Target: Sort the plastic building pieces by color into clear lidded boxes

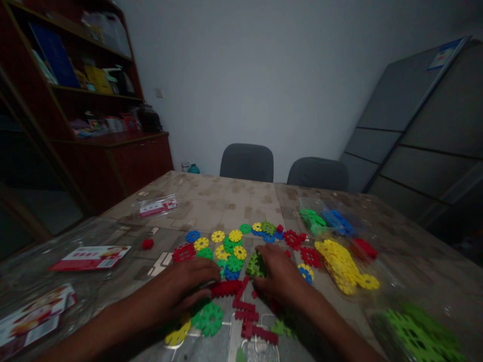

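Observation:
My left hand [188, 282] is curled at the left end of a red toothed strip [227, 288], its thumb and fingers around that end. To the right, my right hand [281, 275] has thumb and fingers closed about a light green square lattice piece [255, 265]; part of it is hidden by the hand. Between and beyond the hands lie yellow notched discs [235, 236], green notched discs [235, 263] and blue ones [231, 273]. Several short red toothed pieces [247, 315] lie nearer to me. A large green disc [211, 319] sits below my left hand.
On the right stand clear plastic trays with yellow discs [341, 264], blue pieces [338, 221] and light green lattice pieces [411, 332]. Clear packages with printed cards [90, 257] lie left. Two grey chairs [246, 162] stand behind the table [249, 198].

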A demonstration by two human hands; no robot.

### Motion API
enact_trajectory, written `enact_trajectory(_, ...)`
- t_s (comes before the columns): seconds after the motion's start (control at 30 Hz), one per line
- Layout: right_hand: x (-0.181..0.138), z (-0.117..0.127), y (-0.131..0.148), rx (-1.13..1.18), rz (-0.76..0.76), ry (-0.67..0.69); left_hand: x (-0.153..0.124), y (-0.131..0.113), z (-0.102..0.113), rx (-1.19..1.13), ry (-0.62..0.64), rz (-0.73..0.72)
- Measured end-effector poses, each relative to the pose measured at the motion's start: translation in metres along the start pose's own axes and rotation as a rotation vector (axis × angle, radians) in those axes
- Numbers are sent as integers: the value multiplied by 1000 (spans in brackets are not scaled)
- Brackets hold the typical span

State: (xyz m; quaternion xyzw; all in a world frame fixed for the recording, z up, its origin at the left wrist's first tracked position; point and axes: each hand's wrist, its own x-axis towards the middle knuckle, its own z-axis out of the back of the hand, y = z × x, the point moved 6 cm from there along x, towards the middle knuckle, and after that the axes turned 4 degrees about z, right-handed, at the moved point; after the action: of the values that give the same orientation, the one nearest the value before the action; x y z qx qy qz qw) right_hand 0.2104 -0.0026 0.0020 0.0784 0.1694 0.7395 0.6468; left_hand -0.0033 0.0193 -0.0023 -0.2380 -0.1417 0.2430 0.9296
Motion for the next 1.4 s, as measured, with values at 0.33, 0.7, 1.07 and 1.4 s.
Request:
enact_trajectory(0.33, -101, -14, -19, 315, 217, 49, 31, 10, 38, 33, -59, 82)
enact_trajectory(0.7, -210, 97, -133, 31, -125, -450, 172, 20, 0, 143, -25, -1)
enact_trajectory(1.07, -236, 80, -241, -93, -531, -436, 226, 31, -33, 168, 92, 104)
enact_trajectory(1.4, -236, 79, -243, -101, -642, -411, 234, 37, -47, 189, 132, 92)
